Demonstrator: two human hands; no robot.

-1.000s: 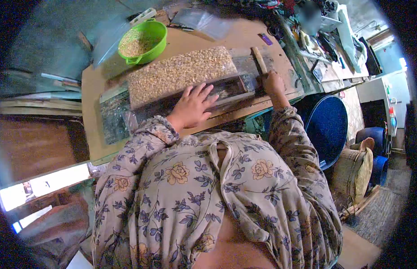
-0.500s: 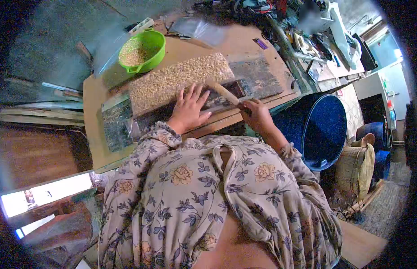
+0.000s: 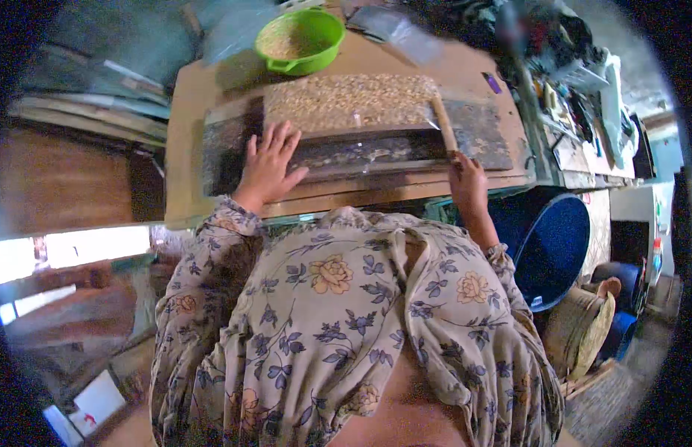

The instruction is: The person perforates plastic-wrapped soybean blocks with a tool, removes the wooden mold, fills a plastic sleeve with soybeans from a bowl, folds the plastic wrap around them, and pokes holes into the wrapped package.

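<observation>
Wood in right hand (image 3: 469,179): gripping the near end of a pale stick (image 3: 442,123), fingers closed around it, far end at the right edge of a grain slab (image 3: 353,100). Judged step: setting or working the stick along the slab's right side, bracing at the opposite side with left hand (image 3: 265,175). Cannot tell whether pressing or merely resting the stick there.

Judged need for any next move: firm hold on the stick, even pressure along the slab, steady support at the left.

Pose, left: palm down, fingers spread wide, thumb splayed toward the middle, holding nothing visible. Placed by the slab's near left corner; cannot confirm contact from this angle.

Pose, right: narrow, fist-like, near the board's front edge, reaching forward from a floral sleeve (image 3: 504,261).

Slab position: lying across a dark board (image 3: 476,134) on a tan tabletop (image 3: 465,71), between the hands and slightly beyond. Just past its left half: green bowl (image 3: 320,59), containing loose grains (image 3: 286,37).
</observation>
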